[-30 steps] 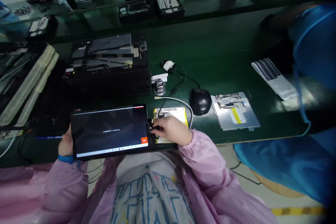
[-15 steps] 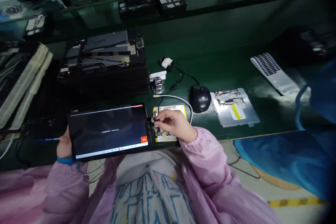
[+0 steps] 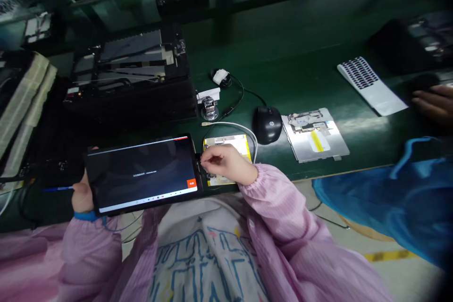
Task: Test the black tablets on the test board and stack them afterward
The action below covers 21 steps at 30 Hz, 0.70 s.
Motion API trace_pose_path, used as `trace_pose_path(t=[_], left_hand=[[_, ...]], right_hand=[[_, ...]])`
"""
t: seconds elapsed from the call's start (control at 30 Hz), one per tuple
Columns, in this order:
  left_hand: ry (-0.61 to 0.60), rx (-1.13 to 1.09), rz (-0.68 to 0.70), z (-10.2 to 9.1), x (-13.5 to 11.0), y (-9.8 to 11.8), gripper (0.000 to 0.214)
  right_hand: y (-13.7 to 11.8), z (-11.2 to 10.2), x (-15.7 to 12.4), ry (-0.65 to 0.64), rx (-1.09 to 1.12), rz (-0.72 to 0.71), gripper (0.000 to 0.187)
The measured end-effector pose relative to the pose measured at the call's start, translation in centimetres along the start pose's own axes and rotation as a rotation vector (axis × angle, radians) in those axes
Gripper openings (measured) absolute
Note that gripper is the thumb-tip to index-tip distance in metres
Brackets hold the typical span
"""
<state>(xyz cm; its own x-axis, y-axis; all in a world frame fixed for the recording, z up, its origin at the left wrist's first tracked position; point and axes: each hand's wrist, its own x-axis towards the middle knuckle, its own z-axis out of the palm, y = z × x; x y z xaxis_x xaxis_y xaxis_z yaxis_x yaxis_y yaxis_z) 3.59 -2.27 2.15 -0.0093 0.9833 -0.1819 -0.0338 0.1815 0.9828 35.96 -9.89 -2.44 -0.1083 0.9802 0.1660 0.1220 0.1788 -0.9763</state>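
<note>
A black tablet (image 3: 141,174) with a lit dark screen and an orange button rests at the near edge of the green bench. My left hand (image 3: 82,193) grips its left edge, thumb on the frame. My right hand (image 3: 226,163) is pinched at the tablet's right edge, closed on a small dark cable plug there. Under that hand lies a yellow circuit board (image 3: 228,141). A grey cable (image 3: 237,127) curves from it toward the back.
A stack of black trays (image 3: 130,80) stands behind the tablet. A black mouse (image 3: 268,124), a silver metal plate (image 3: 314,134) and a small metal fixture (image 3: 208,107) lie to the right. A co-worker in blue sits at the right, hand (image 3: 432,104) near a white keypad sheet (image 3: 370,86).
My right hand rose slightly at the tablet's right edge while staying pinched on the plug. The view dropped lower. The co-worker's blue sleeve pulled back and a hand appeared at far right.
</note>
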Motion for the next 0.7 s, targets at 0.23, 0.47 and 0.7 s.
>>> trace_pose_path(t=[0.23,0.47,0.7], left_hand=[[0.041,0.008,-0.005,0.11,-0.03,-0.02,0.109],[-0.023,-0.012,0.005,-0.19,-0.11,-0.35,0.106],[-0.052,0.029,-0.028,0.5,-0.58,0.33,0.108]], right_hand=[[0.7,0.09,0.13,-0.016,0.152,0.098,0.001],[0.91,-0.02,0.22,-0.075,0.3,0.179,0.007],[1.02,-0.18,0.23,-0.128,0.302,0.187,0.012]])
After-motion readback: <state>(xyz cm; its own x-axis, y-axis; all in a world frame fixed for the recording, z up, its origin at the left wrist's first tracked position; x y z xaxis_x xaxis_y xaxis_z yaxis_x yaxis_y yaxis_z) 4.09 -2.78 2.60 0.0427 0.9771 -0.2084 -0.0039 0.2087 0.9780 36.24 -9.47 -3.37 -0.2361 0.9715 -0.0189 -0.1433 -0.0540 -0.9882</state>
